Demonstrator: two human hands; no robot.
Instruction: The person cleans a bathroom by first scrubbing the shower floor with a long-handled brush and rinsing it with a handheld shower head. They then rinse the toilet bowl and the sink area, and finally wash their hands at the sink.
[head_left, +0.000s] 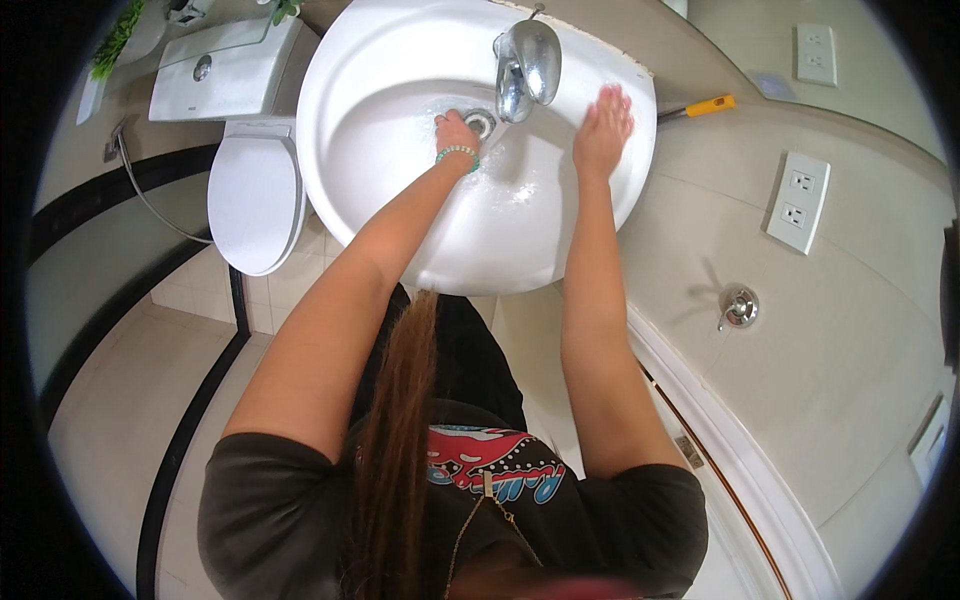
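Observation:
My left hand (456, 135) reaches down into the white washbasin (405, 225), beside the round metal drain (479, 124). Its fingers point down and are partly hidden, so whether they hold anything is not clear. A beaded bracelet (457, 156) circles that wrist. Water glistens on the basin floor around the hand and below the drain. Over the basin's right rim, my right hand (606, 131) is stretched out flat with nothing in it, its fingertips blurred. Between the hands, at the back of the basin, stands a chrome faucet (529, 67).
A toilet (255, 195) with its lid down stands left of the basin, a hose (142, 187) beside it. On the right wall are an electrical outlet (798, 202) and a chrome valve (740, 306). A yellow-handled tool (709, 106) sticks out past the basin's right edge.

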